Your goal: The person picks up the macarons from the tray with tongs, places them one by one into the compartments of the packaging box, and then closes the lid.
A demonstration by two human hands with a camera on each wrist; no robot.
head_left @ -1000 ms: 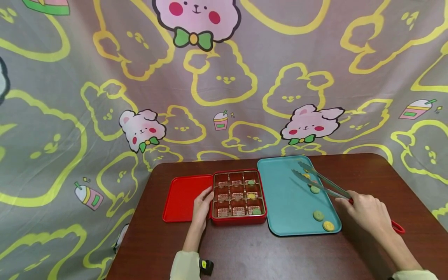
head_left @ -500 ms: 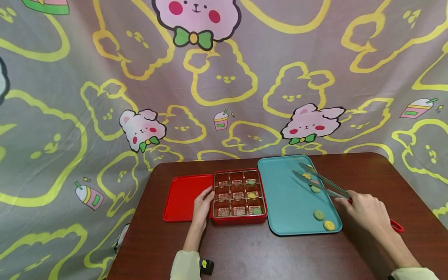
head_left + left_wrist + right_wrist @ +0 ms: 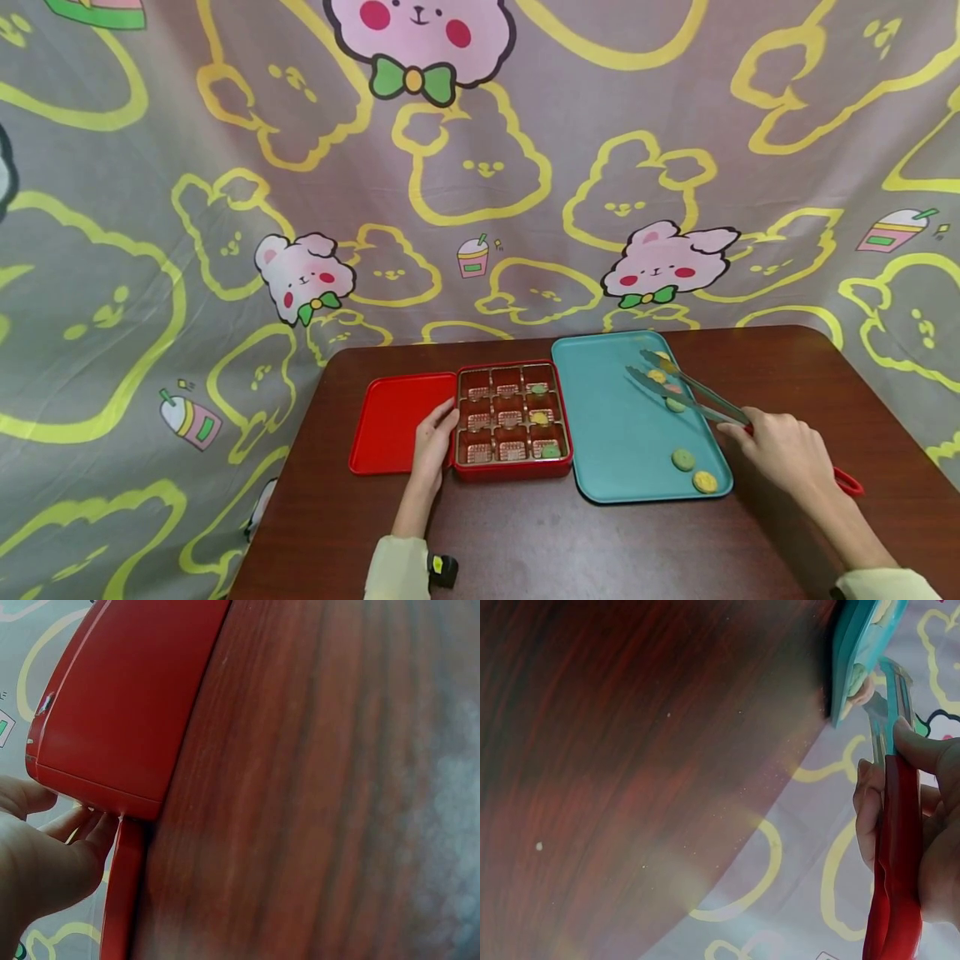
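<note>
My left hand (image 3: 435,446) holds the left side of a red box (image 3: 513,473), thumb at the rim and fingertips on the side wall. A clear divided insert lies inside the box; its right column carries a green cookie (image 3: 551,452), a yellow cookie (image 3: 539,417) and another green one at the back. My right hand (image 3: 787,454) grips red-handled metal tongs (image 3: 900,847). Their jaws stand apart over the far right of a teal tray (image 3: 611,450), overlapping yellow, pink and green cookies there. Nearer the front of this tray lie a green cookie (image 3: 683,459) and a yellow cookie (image 3: 705,482).
A red lid (image 3: 393,425) lies flat against the box's left side. The brown wooden table (image 3: 540,542) ends at a patterned cloth (image 3: 480,167) hanging behind it. Small crumbs dot the tabletop in the right wrist view.
Almost nothing differs; both hands, the box and the tongs keep their places, and the tongs remain spread over the tray. The head view shifts very slightly.
</note>
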